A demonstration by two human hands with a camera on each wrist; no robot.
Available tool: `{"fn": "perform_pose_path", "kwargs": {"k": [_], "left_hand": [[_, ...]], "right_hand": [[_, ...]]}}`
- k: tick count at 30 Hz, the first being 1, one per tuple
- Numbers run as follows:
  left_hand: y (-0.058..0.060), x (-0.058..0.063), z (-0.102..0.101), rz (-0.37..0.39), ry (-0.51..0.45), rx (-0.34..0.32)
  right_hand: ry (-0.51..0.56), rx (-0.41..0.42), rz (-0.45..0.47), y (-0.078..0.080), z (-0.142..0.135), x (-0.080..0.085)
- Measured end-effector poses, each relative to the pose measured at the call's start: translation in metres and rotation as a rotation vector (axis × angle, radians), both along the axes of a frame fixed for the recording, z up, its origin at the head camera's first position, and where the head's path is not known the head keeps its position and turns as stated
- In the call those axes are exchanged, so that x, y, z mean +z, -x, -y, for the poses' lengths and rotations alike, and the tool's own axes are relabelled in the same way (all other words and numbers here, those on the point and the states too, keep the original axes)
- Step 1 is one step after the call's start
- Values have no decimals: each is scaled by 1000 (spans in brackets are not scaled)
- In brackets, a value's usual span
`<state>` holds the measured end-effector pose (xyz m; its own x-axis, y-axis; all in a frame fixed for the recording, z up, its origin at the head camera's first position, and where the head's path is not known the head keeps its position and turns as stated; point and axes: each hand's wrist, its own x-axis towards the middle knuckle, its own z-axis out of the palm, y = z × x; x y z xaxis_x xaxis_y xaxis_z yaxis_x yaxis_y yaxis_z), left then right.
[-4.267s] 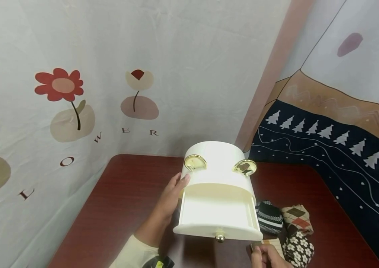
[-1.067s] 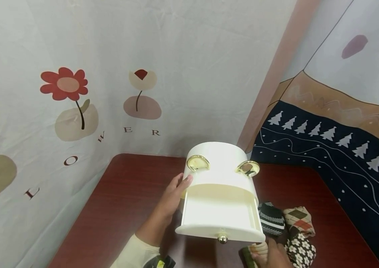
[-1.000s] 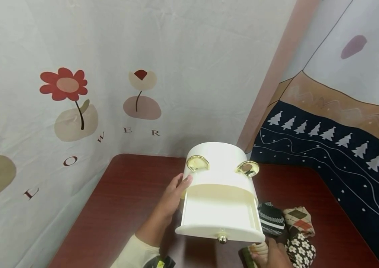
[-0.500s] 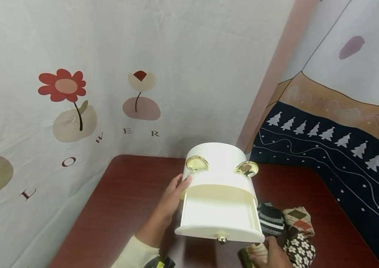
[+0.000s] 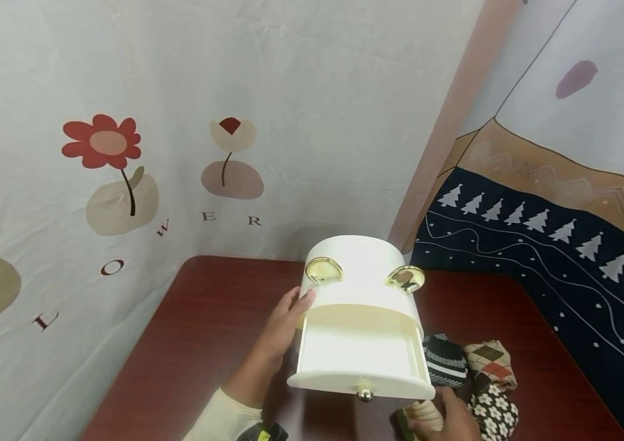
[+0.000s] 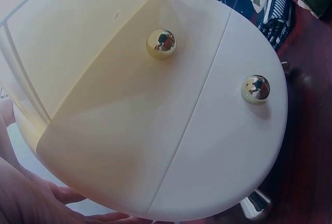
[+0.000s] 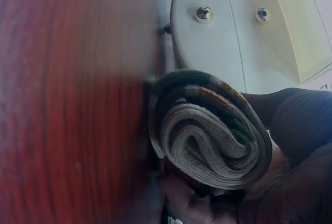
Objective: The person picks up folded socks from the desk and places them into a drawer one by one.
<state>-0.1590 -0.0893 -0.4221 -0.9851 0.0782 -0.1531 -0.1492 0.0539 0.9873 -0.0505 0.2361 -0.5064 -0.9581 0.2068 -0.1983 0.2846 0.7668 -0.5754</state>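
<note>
A white cabinet (image 5: 356, 251) with a rounded top and two gold-rimmed ears stands mid-table. Its upper drawer (image 5: 360, 349) is pulled out, bare inside, with a gold knob (image 5: 365, 394) on the front. My left hand (image 5: 283, 321) grips the cabinet's left side, thumb forward; the left wrist view shows fingers along its edge. Right of the drawer front, my right hand (image 5: 452, 419) holds a rolled sock (image 7: 212, 136), cream-striped with green. Its layers form a spiral in the right wrist view. The right fingers are partly hidden behind it.
Beside my right hand lie a black-and-white striped sock roll (image 5: 444, 361), an argyle one (image 5: 491, 365) and a black one with white flowers (image 5: 494, 413). The dark red table (image 5: 207, 306) meets a printed wall cloth (image 5: 317, 122) at the back.
Several seconds ago my right hand held a flatter beige-and-dark sock piece; now it is a roll. Over the last second the hand shifts only slightly. My left hand keeps its place.
</note>
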Motion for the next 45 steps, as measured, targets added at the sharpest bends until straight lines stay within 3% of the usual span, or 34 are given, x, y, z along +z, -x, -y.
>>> {"fn": "perform_pose_path", "kwargs": {"k": [14, 17, 19, 23, 28, 36, 45], "left_hand": [[2, 0, 2, -10, 3, 0], [2, 0, 2, -10, 5, -1], [2, 1, 2, -9, 6, -2], [2, 1, 2, -6, 8, -8], [2, 0, 3, -4, 11, -12], [1, 0, 3, -4, 9, -13], [0, 0, 3, 2, 3, -11]], "right_hand": [[-83, 6, -122, -3, 0, 19], [-84, -18, -123, -4, 1, 25], [-85, -35, -139, -2, -4, 17], [-65, -76, -161, -3, -4, 21], [-50, -118, -206, -7, 8, 44], [-16, -191, -329, -10, 11, 54], [-39, -258, -391, -11, 12, 75]]}}
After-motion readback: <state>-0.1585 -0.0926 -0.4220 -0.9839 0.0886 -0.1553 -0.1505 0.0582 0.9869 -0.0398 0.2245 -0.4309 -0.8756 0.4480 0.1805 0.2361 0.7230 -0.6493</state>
